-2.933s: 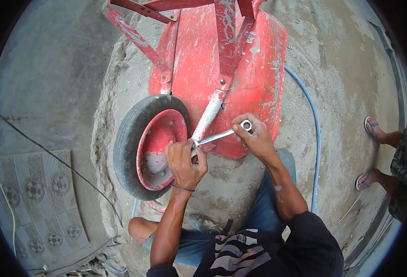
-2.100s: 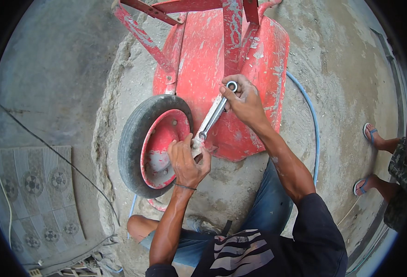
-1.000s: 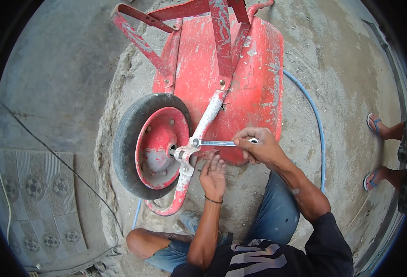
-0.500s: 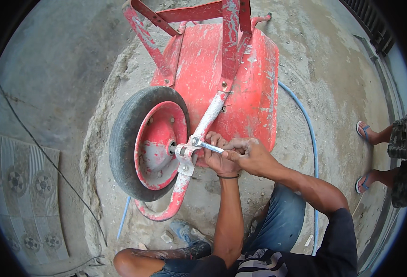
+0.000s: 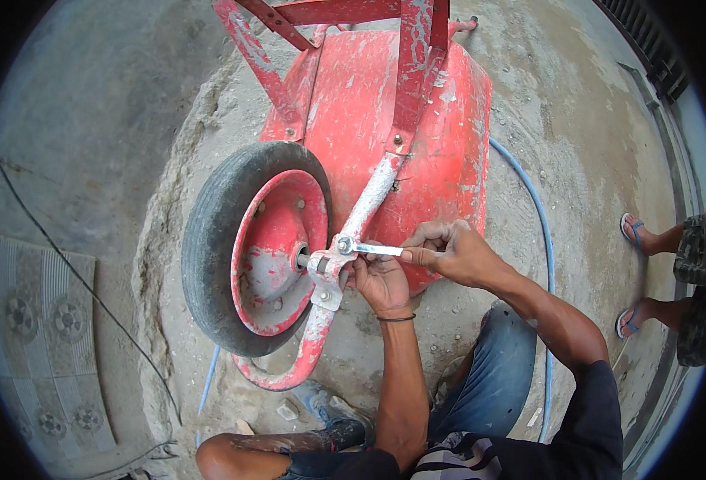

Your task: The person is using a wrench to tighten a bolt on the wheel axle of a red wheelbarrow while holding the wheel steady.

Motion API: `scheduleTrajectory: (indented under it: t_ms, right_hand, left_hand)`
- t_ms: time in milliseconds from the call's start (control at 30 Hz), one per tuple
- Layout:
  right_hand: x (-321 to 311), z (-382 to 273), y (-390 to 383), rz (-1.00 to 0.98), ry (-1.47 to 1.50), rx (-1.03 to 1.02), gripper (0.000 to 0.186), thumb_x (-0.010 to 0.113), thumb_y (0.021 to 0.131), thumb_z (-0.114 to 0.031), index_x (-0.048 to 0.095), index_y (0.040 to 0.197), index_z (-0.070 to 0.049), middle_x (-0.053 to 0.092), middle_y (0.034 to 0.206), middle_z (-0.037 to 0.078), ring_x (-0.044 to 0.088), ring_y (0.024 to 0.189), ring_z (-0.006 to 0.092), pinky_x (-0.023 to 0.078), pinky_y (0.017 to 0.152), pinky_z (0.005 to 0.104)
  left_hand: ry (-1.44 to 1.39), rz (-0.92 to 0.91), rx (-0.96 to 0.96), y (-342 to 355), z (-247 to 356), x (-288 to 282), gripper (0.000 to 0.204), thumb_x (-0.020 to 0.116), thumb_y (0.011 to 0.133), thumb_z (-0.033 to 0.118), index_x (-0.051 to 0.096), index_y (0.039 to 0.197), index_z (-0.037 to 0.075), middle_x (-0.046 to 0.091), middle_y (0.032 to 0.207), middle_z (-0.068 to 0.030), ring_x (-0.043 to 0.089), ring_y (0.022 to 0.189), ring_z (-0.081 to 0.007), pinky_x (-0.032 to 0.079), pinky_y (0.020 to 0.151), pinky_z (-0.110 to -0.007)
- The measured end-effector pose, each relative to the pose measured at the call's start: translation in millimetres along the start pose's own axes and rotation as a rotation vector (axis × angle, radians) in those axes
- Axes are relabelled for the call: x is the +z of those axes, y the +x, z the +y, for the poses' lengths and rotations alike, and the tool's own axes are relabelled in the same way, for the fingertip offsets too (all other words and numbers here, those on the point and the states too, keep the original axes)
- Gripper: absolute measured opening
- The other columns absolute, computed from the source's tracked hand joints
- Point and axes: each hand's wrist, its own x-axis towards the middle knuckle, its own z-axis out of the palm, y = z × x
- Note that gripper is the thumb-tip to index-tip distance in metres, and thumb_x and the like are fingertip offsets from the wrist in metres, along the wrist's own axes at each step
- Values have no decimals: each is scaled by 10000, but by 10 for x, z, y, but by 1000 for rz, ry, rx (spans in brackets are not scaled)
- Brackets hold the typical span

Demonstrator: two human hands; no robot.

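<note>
A red, paint-worn wheelbarrow [image 5: 361, 96] lies upturned in front of me, its black-tyred wheel [image 5: 209, 232] at the left. In my right hand [image 5: 457, 254] is a silver wrench [image 5: 378, 250], pinched near its outer end. The wrench's ring end sits around a bolt [image 5: 345, 245] at the axle bracket [image 5: 326, 276] on the tubular frame [image 5: 373, 192]. Below the wrench, my left hand [image 5: 382, 282] is palm up, its curled fingers reaching behind the bracket. What those fingertips grip is hidden there.
A blue hose [image 5: 538, 208] curves along the right side. Another person's sandalled feet [image 5: 634, 232] stand at the far right. Patterned tiles [image 5: 41, 320] and a dark cable [image 5: 73, 260] lie at the left. A rough concrete ridge [image 5: 161, 184] runs beside the wheel.
My right hand has swung the wrench's outer end up and to the right, away from my left hand. The left hand stays by the bracket. The view has shifted slightly.
</note>
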Motion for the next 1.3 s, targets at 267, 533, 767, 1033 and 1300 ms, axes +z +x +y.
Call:
scheduleTrajectory:
  t_ms: [267,533,767,1033,1300]
  right_hand:
    - [-459,-65,855,-175,-141,-84,197,826,719,-177,713,806,-41,585,594,-26,486,528,58,343,480,228]
    - [-130,-254,1743,-37,-45,-142,340,868,649,-293,639,606,-45,580,552,28,517,514,108,379,472,288]
    - [-199,-221,1646,-16,-390,-324,558,735,770,-510,546,512,-52,463,482,2,454,471,102,371,454,310]
    - [-323,-186,1298,12,-579,-323,579,716,803,-497,521,492,-49,435,457,6,406,430,98,324,431,311]
    - [-243,89,294,79,-506,-3,605,633,841,-557,596,565,-19,457,462,73,422,442,156,350,463,339]
  left_hand:
    - [-175,-68,-71,1,-6,86,144,556,867,-41,543,1008,-68,539,942,-101,513,889,-195,488,744,-257]
    - [-229,-33,-52,1,11,38,196,546,852,-80,519,1046,-68,519,982,-118,511,911,-204,504,771,-262]
    - [10,91,-4,-167,-33,223,188,545,923,42,526,1078,-63,546,1016,-127,540,950,-216,505,758,-271]
    - [134,143,115,-200,-144,297,218,524,953,176,589,1070,3,621,963,-81,577,926,-194,473,715,-292]
    - [176,151,79,-291,-167,405,196,516,956,181,598,1035,21,639,979,-55,574,888,-178,447,714,-303]
